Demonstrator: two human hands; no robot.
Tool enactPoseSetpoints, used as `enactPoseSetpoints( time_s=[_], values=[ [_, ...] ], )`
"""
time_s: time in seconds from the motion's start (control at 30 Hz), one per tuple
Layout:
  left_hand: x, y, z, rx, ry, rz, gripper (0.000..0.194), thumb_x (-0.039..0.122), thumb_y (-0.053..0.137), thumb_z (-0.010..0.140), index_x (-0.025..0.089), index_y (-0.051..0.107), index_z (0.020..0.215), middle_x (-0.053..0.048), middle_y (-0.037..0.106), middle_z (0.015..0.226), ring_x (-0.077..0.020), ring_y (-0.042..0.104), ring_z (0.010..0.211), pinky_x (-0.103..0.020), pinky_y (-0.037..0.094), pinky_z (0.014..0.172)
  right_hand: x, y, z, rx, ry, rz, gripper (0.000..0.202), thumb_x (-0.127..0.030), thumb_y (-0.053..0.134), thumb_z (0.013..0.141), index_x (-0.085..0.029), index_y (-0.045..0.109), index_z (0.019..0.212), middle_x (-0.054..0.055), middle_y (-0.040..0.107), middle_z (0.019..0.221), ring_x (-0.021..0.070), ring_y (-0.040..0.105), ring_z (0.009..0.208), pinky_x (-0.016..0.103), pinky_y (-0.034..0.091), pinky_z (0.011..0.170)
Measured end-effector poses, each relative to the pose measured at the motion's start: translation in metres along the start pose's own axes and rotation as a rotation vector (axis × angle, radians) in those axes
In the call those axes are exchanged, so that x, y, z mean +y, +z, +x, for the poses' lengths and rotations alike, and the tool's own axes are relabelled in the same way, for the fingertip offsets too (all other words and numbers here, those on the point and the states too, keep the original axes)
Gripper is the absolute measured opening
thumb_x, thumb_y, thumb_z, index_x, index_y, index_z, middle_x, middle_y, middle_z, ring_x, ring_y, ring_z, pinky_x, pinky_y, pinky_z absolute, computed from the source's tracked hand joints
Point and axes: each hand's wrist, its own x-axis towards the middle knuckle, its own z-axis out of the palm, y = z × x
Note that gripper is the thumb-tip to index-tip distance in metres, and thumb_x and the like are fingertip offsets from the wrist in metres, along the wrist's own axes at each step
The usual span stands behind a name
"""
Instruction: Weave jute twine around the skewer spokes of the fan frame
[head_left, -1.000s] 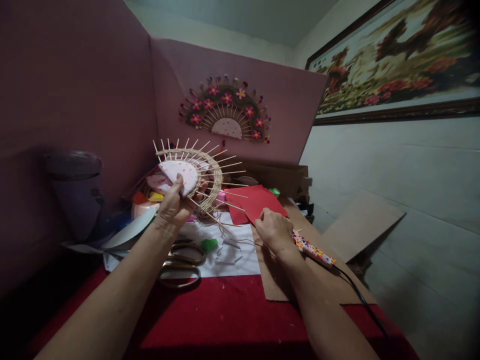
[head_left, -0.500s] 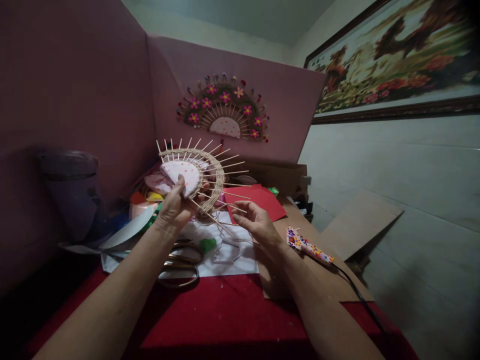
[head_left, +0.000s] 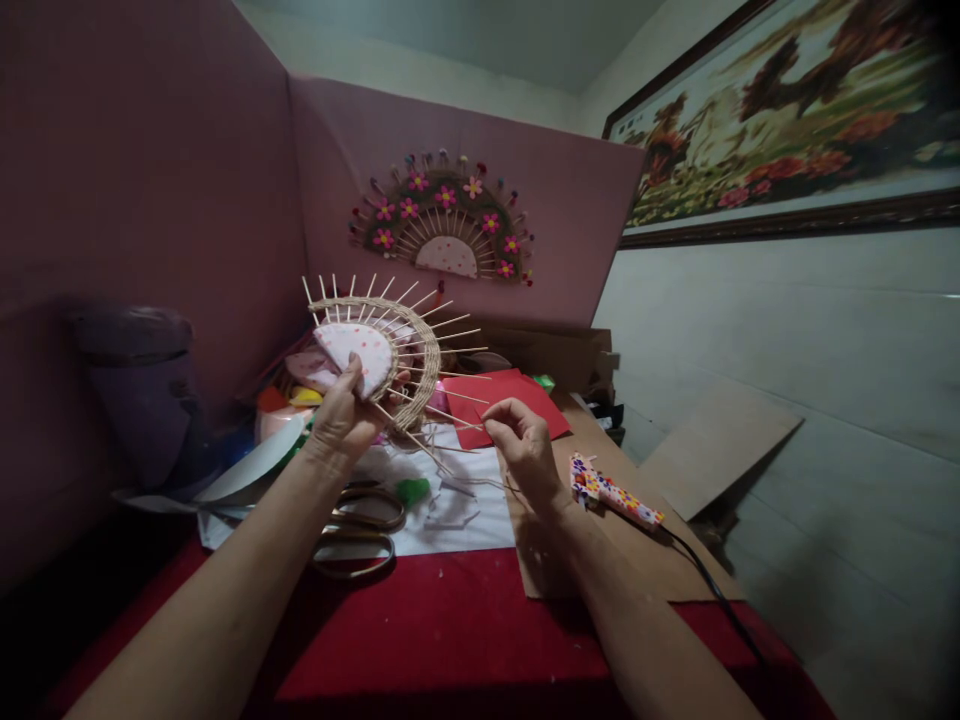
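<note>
My left hand (head_left: 349,415) grips a half-round fan of thin wooden sticks by its white, pink-spotted fabric centre (head_left: 360,350), thumb on the front. Woven twine (head_left: 431,360) forms a curved band across the fan's sticks, which stick out beyond it. At the fan's lower right, my right hand (head_left: 521,440) is closed in a pinch by the stick tips. What lies between its fingertips is too thin to make out. A loose strand of twine (head_left: 480,483) trails below, over white paper (head_left: 427,535).
Scissors (head_left: 360,530) lie at the left on a red cloth (head_left: 420,640). At right, a flower-patterned glue gun (head_left: 615,495) with a black cord rests on cardboard (head_left: 555,560). Red sheets (head_left: 540,405) lie behind my right hand. A finished flowered fan (head_left: 446,215) hangs on the pink board.
My right hand's fingers have closed from a looser, spread curl into a pinch and shifted slightly right. The left hand still holds the fan, in nearly the same place.
</note>
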Motion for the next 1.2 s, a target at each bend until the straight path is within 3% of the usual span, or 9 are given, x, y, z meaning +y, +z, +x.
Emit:
enactPoseSetpoints(
  time_s=[0.13, 0.3, 0.5, 0.73, 0.87, 1.03, 1.2],
  values=[
    [-0.001, -0.001, 0.001, -0.028, 0.012, 0.017, 0.022, 0.027, 0.049, 0.083, 0.018, 0.058, 0.102, -0.005, 0.067, 0.077, -0.0193, 0.065, 0.065, -0.028, 0.05, 0.052, -0.004, -0.002, -0.006, 0.039, -0.239, -0.352, 0.016, -0.029, 0.052, 0.08, -0.017, 0.054, 0.07, -0.003, 0.048, 0.058, 0.0084, 0.041, 0.053, 0.022, 0.032, 0.052],
    [-0.001, -0.001, 0.0, -0.053, 0.041, -0.011, 0.013, 0.019, 0.05, 0.082, 0.015, 0.06, 0.09, -0.005, 0.068, 0.078, -0.0196, 0.065, 0.067, -0.027, 0.049, 0.052, -0.004, -0.002, -0.009, -0.083, -0.422, -0.627, 0.028, -0.036, 0.055, 0.081, -0.017, 0.062, 0.062, 0.001, 0.057, 0.057, 0.009, 0.047, 0.054, 0.024, 0.029, 0.053],
    [0.0, -0.002, -0.001, -0.091, 0.036, 0.023, 0.015, 0.015, 0.048, 0.083, 0.013, 0.061, 0.09, -0.007, 0.069, 0.081, -0.0207, 0.066, 0.073, -0.028, 0.05, 0.053, -0.006, -0.001, -0.008, -0.074, -0.457, -0.673, 0.039, -0.041, 0.054, 0.081, -0.015, 0.055, 0.052, 0.0, 0.051, 0.05, 0.0075, 0.042, 0.049, 0.024, 0.026, 0.051],
    [0.0, -0.003, 0.0, -0.092, 0.003, 0.008, 0.016, 0.01, 0.046, 0.083, 0.012, 0.062, 0.085, -0.006, 0.07, 0.077, -0.0177, 0.066, 0.072, -0.028, 0.053, 0.059, -0.007, 0.003, -0.013, -0.151, -0.453, -0.711, 0.038, -0.042, 0.054, 0.081, -0.015, 0.053, 0.053, -0.001, 0.051, 0.052, 0.0072, 0.043, 0.05, 0.023, 0.025, 0.053],
    [0.0, -0.005, 0.001, -0.142, -0.08, 0.053, 0.018, 0.018, 0.045, 0.086, 0.014, 0.062, 0.087, -0.007, 0.07, 0.081, -0.0197, 0.066, 0.074, -0.032, 0.054, 0.062, -0.006, 0.009, -0.017, -0.15, -0.454, -0.758, 0.039, -0.042, 0.052, 0.081, -0.016, 0.052, 0.053, 0.0, 0.053, 0.052, 0.0077, 0.045, 0.051, 0.024, 0.024, 0.052],
    [0.0, -0.009, 0.002, -0.164, -0.079, 0.062, 0.014, 0.022, 0.047, 0.085, 0.018, 0.061, 0.084, -0.005, 0.07, 0.084, -0.0213, 0.067, 0.08, -0.035, 0.055, 0.067, -0.005, 0.012, -0.018, -0.067, -0.411, -0.8, 0.036, -0.04, 0.05, 0.083, -0.017, 0.054, 0.056, 0.0, 0.056, 0.053, 0.0083, 0.047, 0.052, 0.024, 0.022, 0.052],
    [0.001, -0.007, 0.0, -0.19, -0.068, 0.089, 0.018, 0.026, 0.045, 0.086, 0.017, 0.06, 0.088, -0.008, 0.07, 0.084, -0.0205, 0.067, 0.076, -0.031, 0.055, 0.062, -0.007, 0.007, -0.014, 0.157, -0.278, -0.734, 0.035, -0.042, 0.05, 0.083, -0.017, 0.053, 0.059, -0.002, 0.051, 0.051, 0.0075, 0.041, 0.048, 0.024, 0.022, 0.051]
  ],
)
